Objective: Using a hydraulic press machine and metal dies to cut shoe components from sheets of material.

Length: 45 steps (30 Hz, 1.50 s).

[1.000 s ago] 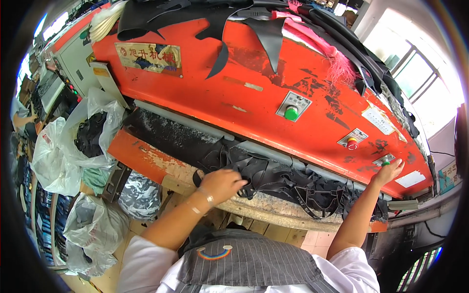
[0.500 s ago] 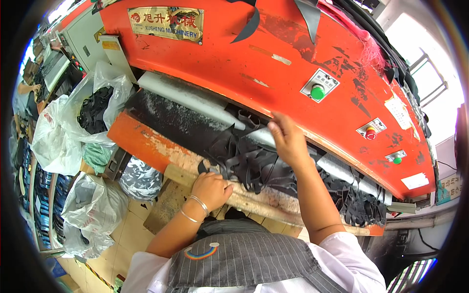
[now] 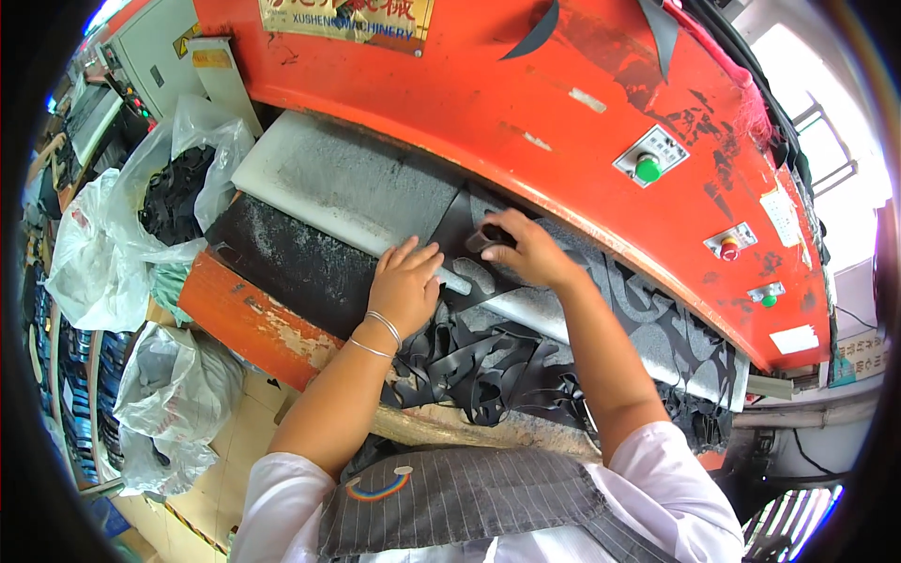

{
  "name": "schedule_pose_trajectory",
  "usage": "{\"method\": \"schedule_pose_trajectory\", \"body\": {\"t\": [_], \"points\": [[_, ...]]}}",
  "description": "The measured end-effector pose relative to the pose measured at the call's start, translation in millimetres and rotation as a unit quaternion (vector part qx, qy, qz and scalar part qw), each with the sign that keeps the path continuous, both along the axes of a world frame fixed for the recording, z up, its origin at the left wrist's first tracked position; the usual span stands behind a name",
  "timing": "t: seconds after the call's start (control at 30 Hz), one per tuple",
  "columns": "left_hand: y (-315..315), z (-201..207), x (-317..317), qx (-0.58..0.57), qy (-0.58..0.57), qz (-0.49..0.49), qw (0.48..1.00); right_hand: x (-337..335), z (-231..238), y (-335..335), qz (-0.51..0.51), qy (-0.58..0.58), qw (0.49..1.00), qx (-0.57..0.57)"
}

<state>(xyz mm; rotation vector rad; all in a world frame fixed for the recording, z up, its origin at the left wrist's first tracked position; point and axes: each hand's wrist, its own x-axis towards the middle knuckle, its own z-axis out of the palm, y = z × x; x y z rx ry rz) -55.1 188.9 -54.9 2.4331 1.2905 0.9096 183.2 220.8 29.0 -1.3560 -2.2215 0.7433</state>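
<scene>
My right hand pinches a small, dark, curved cutting die over the black sheet of material. That sheet lies on the pale cutting board below the red press. Close by on the left, my left hand has its fingers stretched out over the board's near edge, by the sheet, and holds nothing. Under and between my forearms is a tangle of black offcut strips. Further right, the sheet has curved cut-out openings with grey showing through.
The red press beam spans the far side, with a green button and a red knob. A worn orange table edge runs along the near left. Plastic bags with black scraps stand at the left.
My left hand has moved from the near wooden edge up to the board. My right hand has come left and now holds the cutting die. More of the pale board shows.
</scene>
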Motion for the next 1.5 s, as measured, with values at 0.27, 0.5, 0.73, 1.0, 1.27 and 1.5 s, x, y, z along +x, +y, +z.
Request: {"method": "schedule_pose_trajectory", "body": {"t": [0.27, 0.5, 0.73, 1.0, 1.27, 1.5], "points": [[14.6, -13.1, -0.7, -0.053, -0.169, 0.058, 0.983, -37.7, -21.8, 47.4, 0.139, -0.123, 0.983, -0.004], [21.2, -14.2, 5.5, 0.009, -0.135, 0.095, 0.986, -26.0, -39.1, 41.5, 0.044, -0.017, 0.999, 0.008], [12.9, 0.5, 10.5, -0.049, -0.215, 0.087, 0.971, 10.9, -1.2, -23.6, -0.158, 0.022, 0.978, 0.131], [-13.2, 99.4, 94.8, -0.102, -0.278, -0.135, 0.945, 238.8, 133.9, -176.7, -0.616, 0.194, 0.549, 0.531], [-1.5, 205.9, 165.5, 0.032, -0.1, -0.218, 0.97, 349.9, 140.2, -217.1, -0.791, 0.073, 0.446, 0.413], [-76.6, 127.8, 80.2, -0.082, -0.105, -0.214, 0.968, 299.3, 136.0, -243.4, -0.668, 0.31, 0.54, 0.408]]}}
